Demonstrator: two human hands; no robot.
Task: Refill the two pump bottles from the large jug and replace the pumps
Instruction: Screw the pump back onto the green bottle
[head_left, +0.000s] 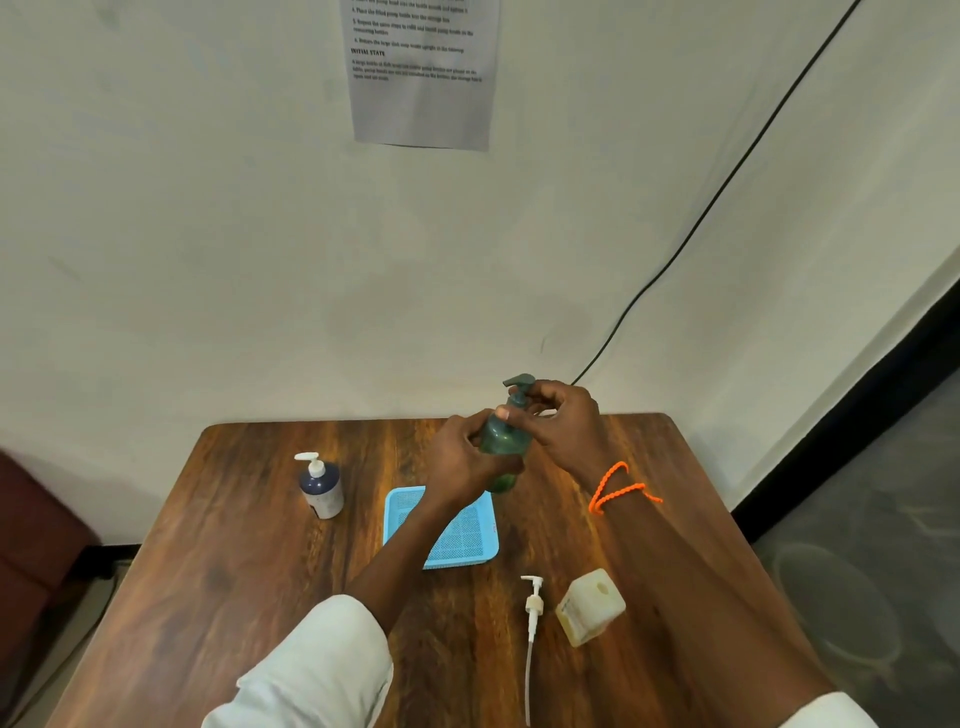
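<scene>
Above the counter (249, 545): left hand (457, 457) grips green bottle (501, 441); right hand (558, 421) pinches its pump (519, 387); sheet (421, 73) heading "INITIAL STATE".

Your left hand (457, 457) grips green pump bottle (503, 441), held above far edge of blue tray (467, 540). Your right hand (558, 423) pinches its pump collar. White-and-blue pump bottle (322, 488) stands left of tray, pump on. Loose white pump (532, 618) lies near-right of tray; large jug (589, 607) just beside it.
</scene>
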